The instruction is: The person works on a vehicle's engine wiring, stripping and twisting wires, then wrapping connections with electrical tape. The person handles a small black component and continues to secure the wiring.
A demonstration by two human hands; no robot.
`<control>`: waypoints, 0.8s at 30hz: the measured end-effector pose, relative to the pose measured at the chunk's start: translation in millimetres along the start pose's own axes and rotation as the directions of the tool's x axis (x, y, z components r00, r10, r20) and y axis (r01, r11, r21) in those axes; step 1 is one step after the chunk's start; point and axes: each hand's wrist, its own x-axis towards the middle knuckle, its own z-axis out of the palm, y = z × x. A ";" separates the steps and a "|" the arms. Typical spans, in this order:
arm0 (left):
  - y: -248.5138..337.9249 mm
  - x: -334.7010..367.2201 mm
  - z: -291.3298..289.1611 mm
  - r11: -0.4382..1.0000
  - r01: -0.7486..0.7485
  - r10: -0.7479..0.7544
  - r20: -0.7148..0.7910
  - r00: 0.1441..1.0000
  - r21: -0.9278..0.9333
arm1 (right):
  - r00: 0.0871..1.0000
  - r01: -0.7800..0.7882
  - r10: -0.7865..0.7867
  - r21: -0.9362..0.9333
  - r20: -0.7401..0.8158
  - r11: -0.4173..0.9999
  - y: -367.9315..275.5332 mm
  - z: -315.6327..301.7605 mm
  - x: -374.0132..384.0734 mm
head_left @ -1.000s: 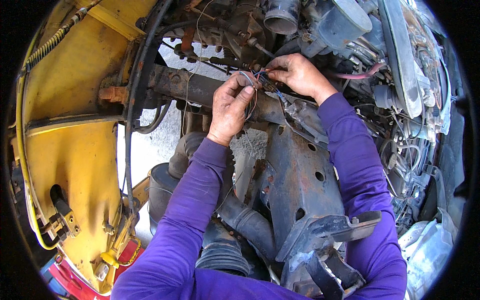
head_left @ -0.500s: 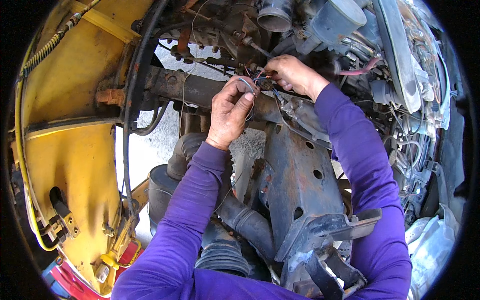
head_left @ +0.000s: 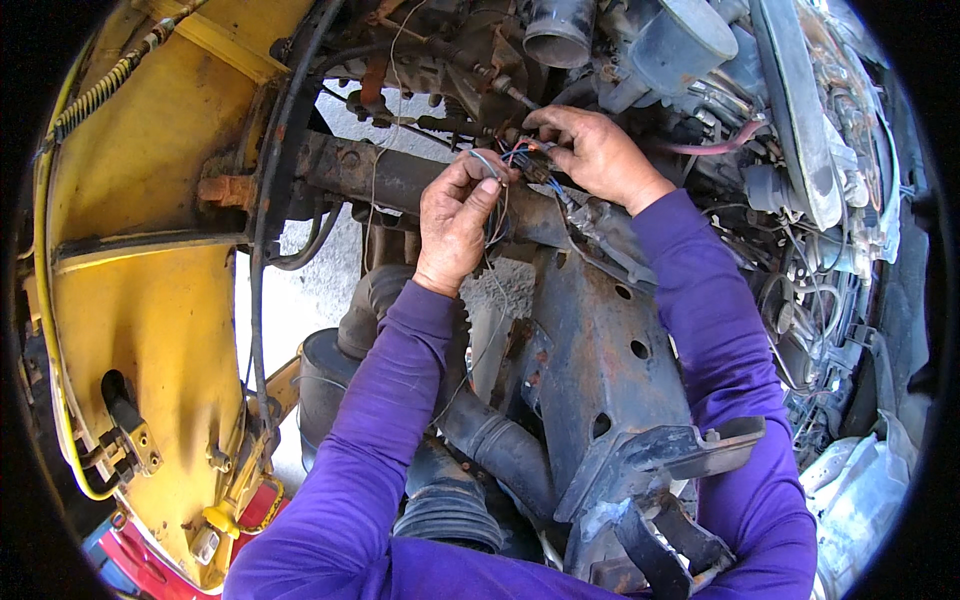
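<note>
Thin coloured wires, blue, red and pale, bunch together above a rusty metal beam. My left hand is closed, pinching a blue-and-white wire between thumb and fingers. On the other side of the bunch is my right hand, its thumb and forefinger parted around the reddish wire ends. Whether a fingertip touches a wire there is too small to tell. Just below the right thumb sits a small dark connector, with blue wires running down from it. Purple sleeves cover both arms.
A rusty, holed frame rail runs below the hands, with a bent bracket near me. Black ribbed hose lies beneath my arms. Yellow body panels stand at left; engine parts and a grey canister crowd the right.
My right hand's thumb and forefinger have spread apart from a pinch at the wires. My left hand keeps its pinch, barely moved. The whole view has shifted slightly.
</note>
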 end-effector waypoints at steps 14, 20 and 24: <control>2.2 -0.7 -0.9 0.997 0.053 -0.054 -0.011 0.998 -0.054 | 0.982 0.183 -0.188 -0.229 0.001 0.956 1.8 -3.0 5.9; 11.9 -4.6 3.6 0.997 0.018 -0.019 -0.018 1.000 -0.074 | 0.996 -0.059 0.058 0.020 0.062 0.998 -2.5 0.3 11.4; 13.1 -3.6 9.4 0.999 0.046 -0.045 0.012 0.999 -0.011 | 0.924 -0.367 0.272 0.423 0.267 0.829 30.0 11.0 12.9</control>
